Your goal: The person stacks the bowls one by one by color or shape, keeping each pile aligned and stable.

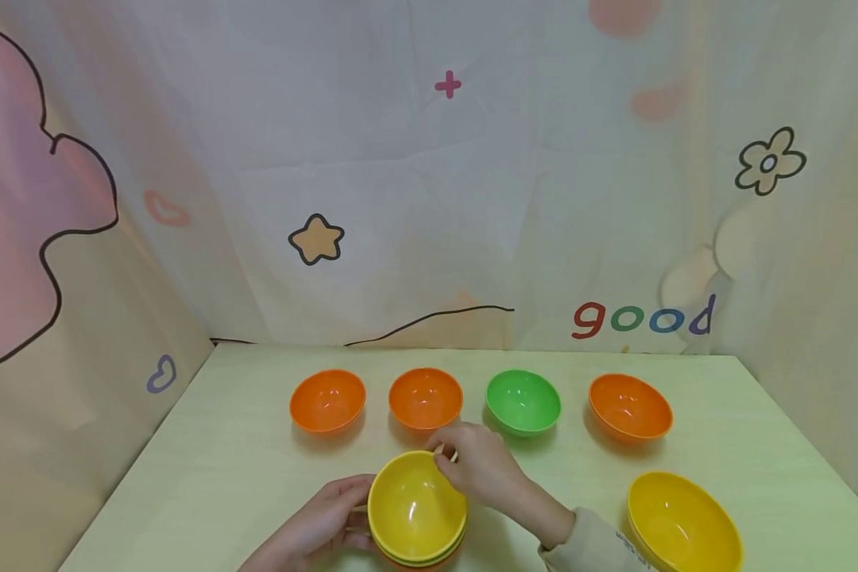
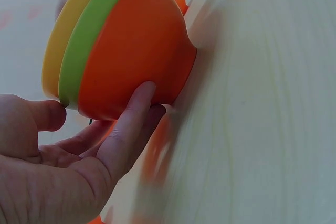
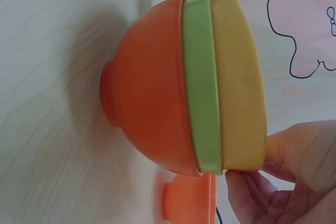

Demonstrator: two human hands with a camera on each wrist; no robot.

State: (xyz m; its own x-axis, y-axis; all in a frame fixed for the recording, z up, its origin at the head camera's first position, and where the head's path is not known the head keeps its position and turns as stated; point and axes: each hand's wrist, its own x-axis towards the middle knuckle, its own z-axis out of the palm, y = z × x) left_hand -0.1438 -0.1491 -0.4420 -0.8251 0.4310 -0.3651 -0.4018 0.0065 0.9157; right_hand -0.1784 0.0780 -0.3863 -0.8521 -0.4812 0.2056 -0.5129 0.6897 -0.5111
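Where the right hand [image 1: 481,469] meets the stack [image 3: 194,87], it pinches the rim of the top yellow bowl [image 1: 415,504] at about one o'clock, twelve being the side away from the person. Left hand [image 1: 329,512] noted at nine o'clock: thumb beside the rims, fingers curved along the wall of the lower orange bowl [image 3: 152,87], cradling the stack. Between these two sits the middle green bowl [image 3: 202,93], visible from the side only as a band. The stack is at the near side of the table [image 1: 186,477], mouth upward; whether its orange foot bears fully on the surface cannot be told.

Handling, by judgement: light and stiff, probably plastic — unlikely to break, though the glossy finish may slip. Nested walls could bind, so the sound hold is thumb and fingers on either side of a single rim, the other hand steadying the lowest wall; the narrow foot offers less purchase.

Surroundings, read from the stack: a first orange bowl [image 1: 327,403] at half past ten, a second orange bowl [image 1: 426,400] at twelve, a separate green bowl [image 1: 523,403] at half past one, a third orange bowl [image 1: 630,407] at two. Another yellow bowl [image 1: 684,524] stands at three, beside the right sleeve [image 1: 597,546]. Behind the table hangs a printed cloth [image 1: 400,238] — star motif [image 1: 317,240] at eleven.
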